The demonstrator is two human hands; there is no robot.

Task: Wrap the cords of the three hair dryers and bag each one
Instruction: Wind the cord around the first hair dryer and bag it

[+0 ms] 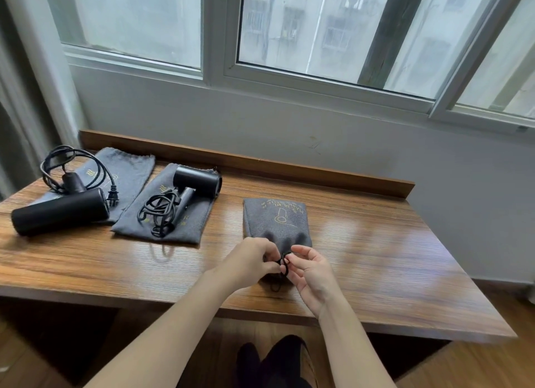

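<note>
A filled grey cloth bag (276,224) with yellow print lies in the middle of the wooden table (376,257), its mouth gathered toward me. My left hand (254,261) and my right hand (308,269) both pinch its black drawstring (283,261) at the bunched mouth. A black hair dryer (59,211) with a loose cord (72,167) lies on a flat grey bag (127,170) at the far left. Another black hair dryer (197,182) lies on a second flat grey bag (173,228), its cord (157,211) loosely bundled beside the handle.
A raised wooden ledge (260,163) runs along the table's back edge under a white wall and window. A curtain (17,98) hangs at the left. The table's front edge is near my forearms, with my dark-clothed legs (275,361) below.
</note>
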